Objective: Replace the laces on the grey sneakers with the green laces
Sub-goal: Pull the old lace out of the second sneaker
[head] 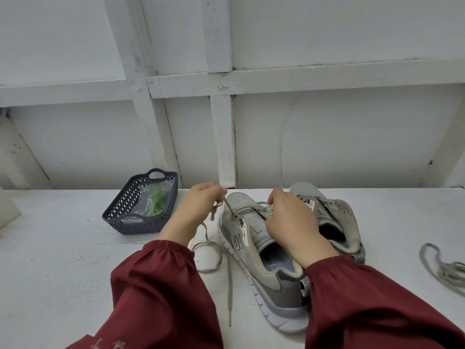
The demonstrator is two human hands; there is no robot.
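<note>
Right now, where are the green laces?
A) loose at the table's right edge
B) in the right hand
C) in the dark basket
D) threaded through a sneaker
C: the green laces lie in a clear bag inside the dark basket, left of the sneakers.

Grey sneakers [286, 293] side by side, one grey lace [229, 285] trailing loose; bagged green laces [157, 200] in basket [141, 226]

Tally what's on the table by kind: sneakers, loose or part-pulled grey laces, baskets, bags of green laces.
Grey sneakers: 2
Grey laces: 2, one half out of the near sneaker, one loose at the right
Dark basket: 1
Bag of green laces: 1, in the basket
Total: 6
</note>
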